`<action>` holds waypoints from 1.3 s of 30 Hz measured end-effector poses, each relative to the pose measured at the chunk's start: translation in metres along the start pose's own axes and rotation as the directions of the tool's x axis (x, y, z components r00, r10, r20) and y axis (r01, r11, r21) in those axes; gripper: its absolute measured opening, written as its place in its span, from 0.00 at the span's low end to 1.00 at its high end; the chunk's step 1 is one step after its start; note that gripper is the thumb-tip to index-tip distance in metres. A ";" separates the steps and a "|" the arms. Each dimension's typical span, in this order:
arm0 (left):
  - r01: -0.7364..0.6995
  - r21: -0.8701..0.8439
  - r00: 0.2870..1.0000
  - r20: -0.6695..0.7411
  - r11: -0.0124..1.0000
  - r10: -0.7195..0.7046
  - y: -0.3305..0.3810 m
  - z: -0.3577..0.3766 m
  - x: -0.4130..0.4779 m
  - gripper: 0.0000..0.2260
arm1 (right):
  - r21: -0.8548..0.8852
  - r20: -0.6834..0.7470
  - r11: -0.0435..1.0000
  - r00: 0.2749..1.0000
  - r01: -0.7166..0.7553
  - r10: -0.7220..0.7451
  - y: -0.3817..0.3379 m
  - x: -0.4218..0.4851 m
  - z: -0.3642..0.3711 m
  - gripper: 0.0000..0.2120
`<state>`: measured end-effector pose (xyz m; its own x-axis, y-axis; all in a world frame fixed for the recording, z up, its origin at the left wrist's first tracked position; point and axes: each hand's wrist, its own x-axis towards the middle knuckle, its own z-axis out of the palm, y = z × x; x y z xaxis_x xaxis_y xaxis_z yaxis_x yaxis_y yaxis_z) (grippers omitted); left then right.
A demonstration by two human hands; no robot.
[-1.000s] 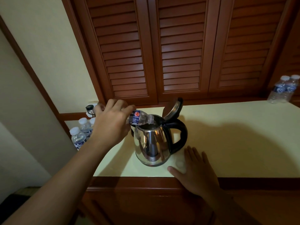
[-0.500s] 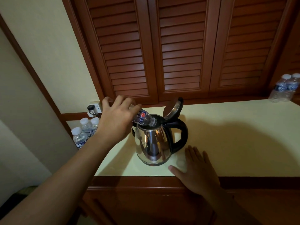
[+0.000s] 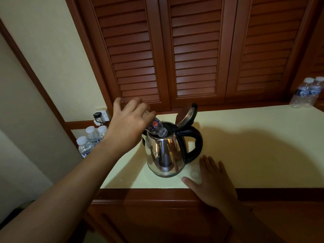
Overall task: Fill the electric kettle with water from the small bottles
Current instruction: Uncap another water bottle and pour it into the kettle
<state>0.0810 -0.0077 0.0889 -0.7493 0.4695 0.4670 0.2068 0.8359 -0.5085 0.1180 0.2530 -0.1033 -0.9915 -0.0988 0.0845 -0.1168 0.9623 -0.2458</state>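
We find a polished steel electric kettle with a black handle [image 3: 164, 151] standing upright near the front edge of the pale cream countertop [image 3: 254, 146], its hinged lid [image 3: 185, 114] raised. A small clear plastic water bottle with a dark label [image 3: 157, 128] is tipped neck-down, its mouth at the kettle's opening. The left hand [image 3: 128, 127] grips the bottle's base, fingers curled round it. The right hand [image 3: 215, 183] lies flat on the counter just beside the kettle, fingers straight.

Capped small bottles [image 3: 89, 139] stand at the counter's far left, partly behind the forearm; two more [image 3: 306, 92] stand at the far right.

The kettle's interior is dark (water level unreadable), and we cannot tell whether water is flowing. The left hand hides most of the tipped bottle.
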 end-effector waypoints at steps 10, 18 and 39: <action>0.201 -0.175 0.976 -0.046 0.964 -0.212 -0.009 0.007 -0.016 0.29 | 0.022 0.003 1.000 1.000 0.004 -0.004 0.000 -0.001 -0.002 0.55; 0.508 -0.703 0.844 0.291 0.497 -0.452 0.003 0.003 -0.043 0.26 | 0.061 -0.042 0.996 0.997 0.062 -0.060 0.003 -0.001 0.002 0.42; 0.482 -0.843 0.818 0.531 -0.239 -0.222 0.115 0.019 -0.162 0.24 | 0.795 -0.245 0.560 0.968 0.233 -0.054 -0.039 -0.061 -0.080 0.16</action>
<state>0.2145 0.0067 -0.0591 -0.9927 0.0476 0.1110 0.1197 0.2658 0.9566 0.1873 0.2417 -0.0221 -0.9394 -0.0854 0.3320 -0.3416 0.3146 -0.8856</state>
